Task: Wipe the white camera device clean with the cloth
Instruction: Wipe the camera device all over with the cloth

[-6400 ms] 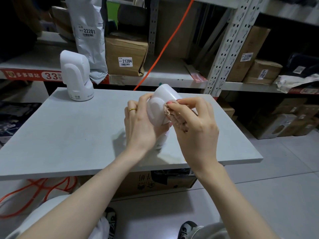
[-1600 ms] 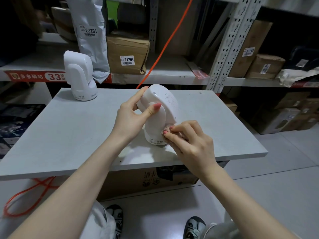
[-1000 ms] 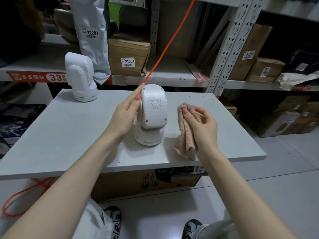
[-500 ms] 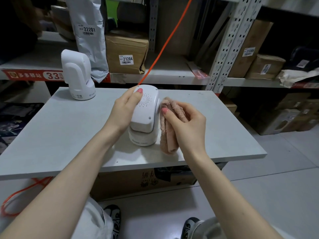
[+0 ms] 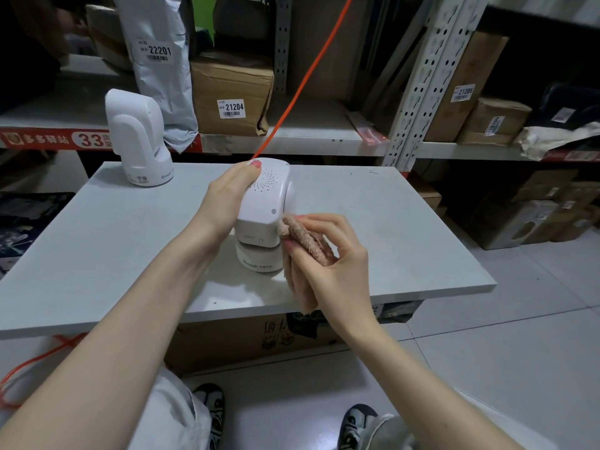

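I have the white camera device (image 5: 262, 219) standing on its round base on the desk (image 5: 97, 241), near the middle and a little toward the near edge. My left hand (image 5: 227, 203) wraps the device's left side, the thumb hooked over the top beside the ring of speaker holes. I judge this hold is there to keep the body from turning or sliding while the other hand rubs at it, and it leaves the right flank and the lower housing bare for wiping.

My right hand (image 5: 328, 254) is closed around the cloth (image 5: 303, 245), a pinkish, fuzzy one bunched into folds between thumb and fingers. Its leading fold touches the lower right corner of the device's upper body, just above the base. Bunching it gives a firm pad to press with, I think, while the loose tail hangs down toward the near edge of the desk.

I read the step in hand as wiping the right side and the seam above the base. The front face, turned away from me, cannot be checked from here.

A second white camera (image 5: 138, 141) stands at the far left corner of the desk, well apart from my hands. An orange cable (image 5: 302, 82) slants down behind the device from the shelving (image 5: 418, 92) beyond the far edge.
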{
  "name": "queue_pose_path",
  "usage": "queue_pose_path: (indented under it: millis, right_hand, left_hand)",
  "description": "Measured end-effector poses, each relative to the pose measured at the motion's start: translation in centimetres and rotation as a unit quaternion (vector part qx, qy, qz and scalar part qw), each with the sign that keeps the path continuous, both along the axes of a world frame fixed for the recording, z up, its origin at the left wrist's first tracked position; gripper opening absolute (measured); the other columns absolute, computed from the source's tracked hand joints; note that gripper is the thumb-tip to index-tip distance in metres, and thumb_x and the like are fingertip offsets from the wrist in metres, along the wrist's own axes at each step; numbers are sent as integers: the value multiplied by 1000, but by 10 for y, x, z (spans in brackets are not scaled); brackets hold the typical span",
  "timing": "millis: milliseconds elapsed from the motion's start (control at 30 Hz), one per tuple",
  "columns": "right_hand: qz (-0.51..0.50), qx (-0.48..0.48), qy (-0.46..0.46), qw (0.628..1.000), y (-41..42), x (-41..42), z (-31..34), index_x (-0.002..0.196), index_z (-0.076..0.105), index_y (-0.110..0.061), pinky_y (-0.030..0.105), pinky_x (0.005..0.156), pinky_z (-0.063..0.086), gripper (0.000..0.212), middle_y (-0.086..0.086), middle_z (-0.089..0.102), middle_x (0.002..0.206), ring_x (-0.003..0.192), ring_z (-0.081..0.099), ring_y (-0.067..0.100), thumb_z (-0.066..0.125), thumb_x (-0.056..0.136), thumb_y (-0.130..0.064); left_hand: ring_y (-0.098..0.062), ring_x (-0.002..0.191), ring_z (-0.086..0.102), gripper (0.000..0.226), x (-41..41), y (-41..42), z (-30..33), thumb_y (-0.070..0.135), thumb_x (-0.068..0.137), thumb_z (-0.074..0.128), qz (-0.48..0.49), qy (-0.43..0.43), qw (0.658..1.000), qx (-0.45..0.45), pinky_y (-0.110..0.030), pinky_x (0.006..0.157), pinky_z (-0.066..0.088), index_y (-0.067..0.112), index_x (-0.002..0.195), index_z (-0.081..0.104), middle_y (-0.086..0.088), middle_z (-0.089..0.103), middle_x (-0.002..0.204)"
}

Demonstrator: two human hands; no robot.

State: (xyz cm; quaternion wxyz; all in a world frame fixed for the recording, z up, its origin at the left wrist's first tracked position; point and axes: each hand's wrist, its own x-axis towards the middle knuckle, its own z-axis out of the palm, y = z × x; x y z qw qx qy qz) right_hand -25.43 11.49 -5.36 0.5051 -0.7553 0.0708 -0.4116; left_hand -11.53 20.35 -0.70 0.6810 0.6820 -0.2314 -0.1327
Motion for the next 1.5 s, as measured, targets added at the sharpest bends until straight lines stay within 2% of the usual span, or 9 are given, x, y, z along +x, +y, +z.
queue_pose_path:
  millis: [133,400,667,800,900,1100,1200,1300,1500]
  right_hand:
    - [12,24,28,999,4,-3,-4,101,75,-17,11,85,46,25,-3,67,101,99,63,2,76,80,-2]
    - [3,25,-32,999,8,11,16,104,75,-8,10,85,45,25,1,68,101,98,63,0,75,80,0]
    - [8,-7,-1,1000,6,2,-5,99,76,-9,14,79,50,23,2,68,97,95,65,5,75,79,3]
    - [-20,-77,-50,996,6,5,0,102,75,-8,34,78,57,24,4,67,99,97,65,20,72,79,-1]
    - [-47,-128,-81,987,1,15,8,105,73,-7,41,81,56,26,7,68,102,99,65,26,72,80,0]
    - [-103,-79,-76,989,-10,34,26,109,73,-12,26,86,52,25,1,69,102,99,64,16,72,84,-8]
    - [-109,-47,-52,992,-14,39,30,112,72,-16,16,88,47,27,-3,69,103,100,63,8,71,86,-9]
    - [-91,-19,-27,995,-15,40,33,116,69,-19,13,91,45,30,-3,67,108,101,61,0,69,88,-10]
    - [-80,-47,-70,993,-8,32,45,112,70,-16,13,87,46,26,1,68,108,103,61,2,71,87,-8]
  left_hand:
    - [-5,105,57,27,0,3,-1,30,99,46,-2,3,1000,1,-21,94,41,23,118,64,9,65,116]
    - [-7,97,59,19,-2,6,-1,31,99,45,17,18,999,-24,-24,90,42,31,102,64,13,65,101]
    - [-10,110,57,31,-2,7,-2,32,99,45,7,26,999,-24,-25,97,40,22,122,63,5,65,120]
    - [-2,91,59,20,-8,5,-2,29,100,45,10,12,999,-40,-19,85,43,29,101,65,13,65,98]
    - [4,88,59,19,-7,6,-4,27,100,44,20,1,998,-55,-15,85,44,27,106,63,17,64,97]
    - [11,93,60,20,-12,6,-9,24,101,44,-14,-52,997,-51,-6,83,44,29,111,61,17,65,105]
    - [0,113,57,31,-6,10,-11,38,98,48,-59,-47,997,-17,-22,100,43,29,126,57,12,63,123]
    - [-2,113,60,39,3,22,-8,46,90,55,-165,-19,986,22,-33,94,48,45,129,50,21,63,122]
    - [0,111,61,78,5,34,-9,30,76,76,-196,-26,980,12,-20,90,50,40,143,38,15,64,123]
